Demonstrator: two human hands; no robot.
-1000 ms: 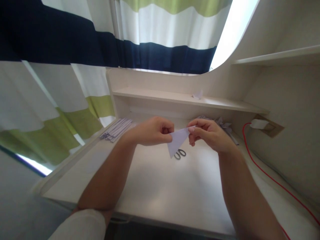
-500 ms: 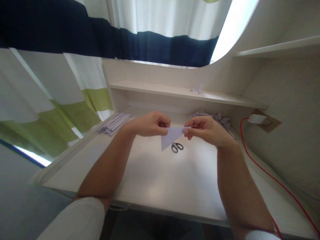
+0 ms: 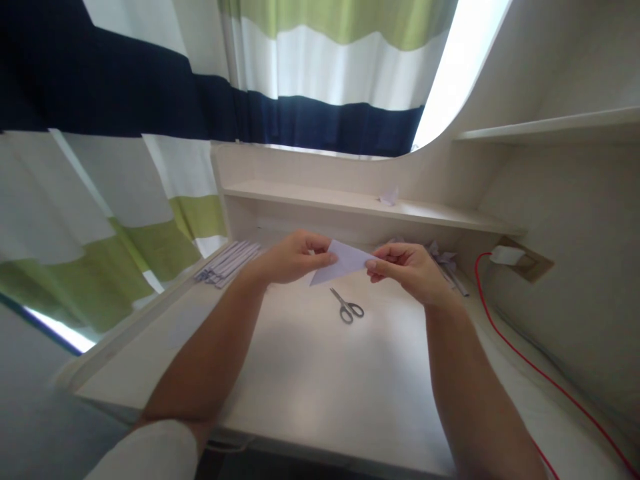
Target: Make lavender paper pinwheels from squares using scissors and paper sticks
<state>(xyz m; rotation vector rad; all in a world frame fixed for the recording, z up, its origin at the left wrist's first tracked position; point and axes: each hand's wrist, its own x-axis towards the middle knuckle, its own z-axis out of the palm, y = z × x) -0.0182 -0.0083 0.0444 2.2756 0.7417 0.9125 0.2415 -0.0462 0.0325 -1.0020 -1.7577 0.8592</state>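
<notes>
Together, our left hand (image 3: 290, 259) and right hand (image 3: 407, 270) pinched a folded paper triangle (image 3: 340, 263) above the bench (image 3: 320, 380); scissors (image 3: 347, 307) lay below; the paper's gripped corners were hidden.

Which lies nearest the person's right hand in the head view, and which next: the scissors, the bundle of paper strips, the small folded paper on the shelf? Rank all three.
From the right hand:
1. Scissors, on the desk just left of it and nearer the person.
2. Small folded paper, on the shelf behind it.
3. Bundle of paper strips, at the desk's far left edge.
</notes>
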